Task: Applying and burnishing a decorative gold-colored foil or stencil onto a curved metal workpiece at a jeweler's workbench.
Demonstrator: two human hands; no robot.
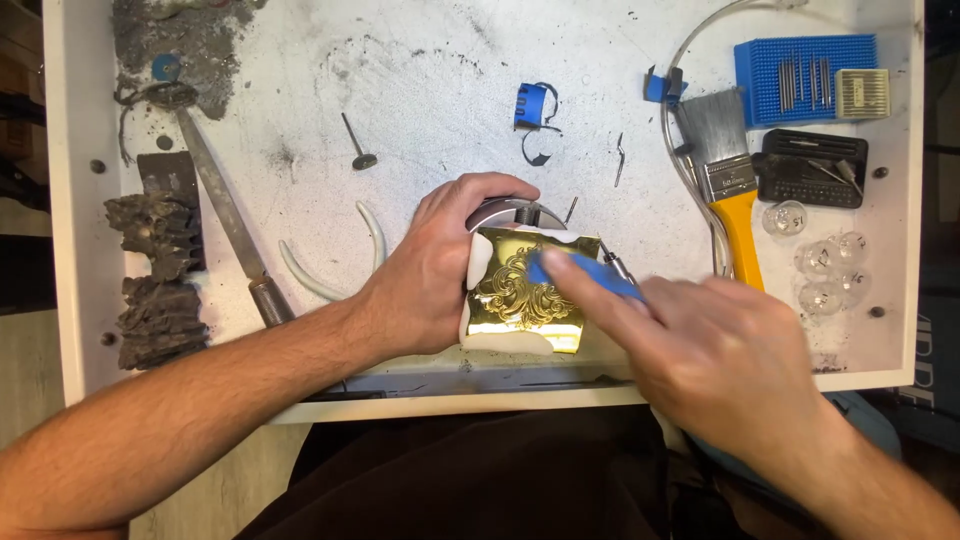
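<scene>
A: Where is the engraved gold plate (530,290)?

B: It is set on a white block (478,262) at the front edge of the white tray (70,200), and is steadied by the left hand (440,265), whose fingers are curled around a round metal vise (510,212).

A: And the right hand (720,355)?

B: A blue-handled tool (585,275) is pinched between its fingers, with the index finger laid along it. A yellow-handled brush (728,180) is seen just beside it.

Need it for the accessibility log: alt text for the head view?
Left hand steadies a gold engraved plate set in white material, while the right hand holds a blue-handled tool over it. A yellow-handled brush and a metal file lie on the white tray.
</scene>
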